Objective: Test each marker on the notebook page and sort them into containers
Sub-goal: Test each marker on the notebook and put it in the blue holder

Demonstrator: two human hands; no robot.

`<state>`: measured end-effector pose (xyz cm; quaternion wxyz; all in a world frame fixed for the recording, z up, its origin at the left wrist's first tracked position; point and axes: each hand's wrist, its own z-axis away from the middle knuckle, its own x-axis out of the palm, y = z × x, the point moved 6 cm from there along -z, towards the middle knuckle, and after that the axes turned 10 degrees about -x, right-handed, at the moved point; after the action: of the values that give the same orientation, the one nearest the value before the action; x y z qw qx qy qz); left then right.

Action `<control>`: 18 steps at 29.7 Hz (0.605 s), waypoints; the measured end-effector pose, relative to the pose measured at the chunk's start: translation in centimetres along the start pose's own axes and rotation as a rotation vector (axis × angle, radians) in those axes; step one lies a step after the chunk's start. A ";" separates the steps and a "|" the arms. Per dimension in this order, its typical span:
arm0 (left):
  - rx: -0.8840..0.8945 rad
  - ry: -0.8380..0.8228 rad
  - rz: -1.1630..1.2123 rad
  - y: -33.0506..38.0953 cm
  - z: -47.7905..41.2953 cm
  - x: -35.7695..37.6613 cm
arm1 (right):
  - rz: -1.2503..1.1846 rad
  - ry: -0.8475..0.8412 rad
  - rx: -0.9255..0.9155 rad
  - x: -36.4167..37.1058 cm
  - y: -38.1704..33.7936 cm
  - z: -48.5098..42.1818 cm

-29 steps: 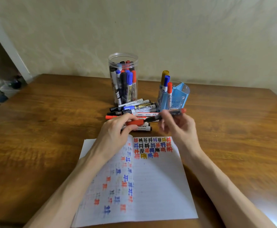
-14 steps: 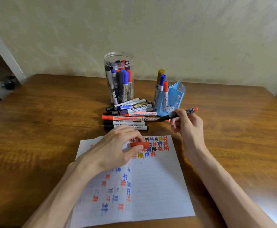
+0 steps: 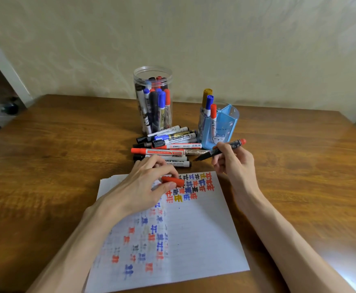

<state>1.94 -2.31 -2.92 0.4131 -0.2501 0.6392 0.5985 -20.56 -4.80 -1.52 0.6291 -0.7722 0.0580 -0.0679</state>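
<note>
Left hand (image 3: 143, 187), near centre: thumb and fingers pinching red cap (image 3: 173, 181) over far end of page (image 3: 194, 229). Right hand (image 3: 234, 161), further right: fingers curled round uncapped marker (image 3: 235, 144), tip pointing left, above table (image 3: 67, 155). Loose markers (image 3: 166, 145) beyond page; jar (image 3: 152, 102) behind, blue holder (image 3: 225, 123) to right.

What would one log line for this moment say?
left hand: holds red cap | right hand: holds uncapped marker, tip off page | pile: before jar

wooden table (image 3: 46, 166) | pale wall (image 3: 236, 49) behind it | white door frame (image 3: 7, 66) far left | blurred clutter (image 3: 1, 115) beyond
</note>
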 end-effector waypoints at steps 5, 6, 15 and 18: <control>0.017 0.073 0.049 -1.2 -0.5 -1.1 | -0.002 -0.012 0.008 0.3 0.3 0.0; 0.013 0.083 0.060 -1.5 -0.7 -1.4 | 0.002 -0.008 0.009 0.3 0.3 0.1; 0.034 0.208 0.012 -1.2 -0.9 -2.7 | 0.012 -0.179 0.035 1.6 0.0 0.8; 0.012 0.230 0.115 -0.6 -0.5 -3.2 | 0.023 -0.197 0.033 1.3 0.0 1.0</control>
<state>3.99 -3.49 -0.60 0.3038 -0.2775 0.6991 0.5847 -19.08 -4.08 -1.65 0.6450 -0.7640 0.0037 0.0149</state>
